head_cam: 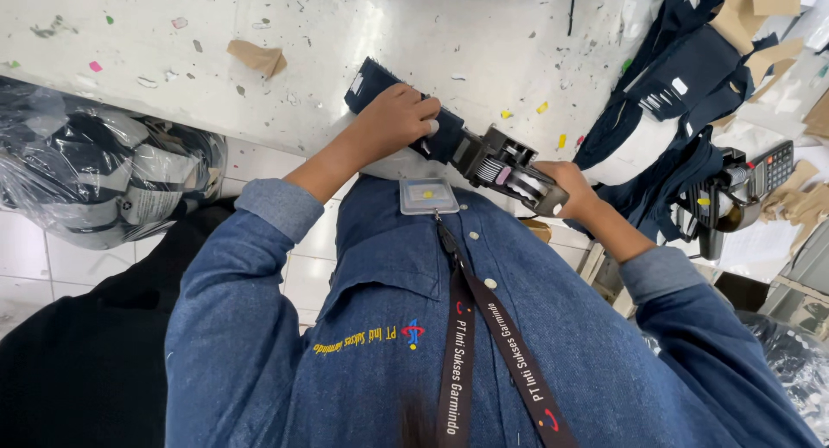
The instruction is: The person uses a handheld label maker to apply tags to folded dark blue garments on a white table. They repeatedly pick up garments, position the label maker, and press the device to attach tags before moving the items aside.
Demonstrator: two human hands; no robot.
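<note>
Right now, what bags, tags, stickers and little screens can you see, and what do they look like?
Label gun: black, in the right hand, its nose at the dark folded cloth under the left hand.
Badge: clear rectangle with a yellow dot, on the chest.
Plastic bag: clear and crinkly, left, with dark bundles inside.
Calculator: dark, far right.
Stickers: tiny yellow, pink and green bits on the white table.

one head-worn camera is looking steeply down the person's own chest, close in, facing the white table's edge; floor tiles are showing lower left.
</note>
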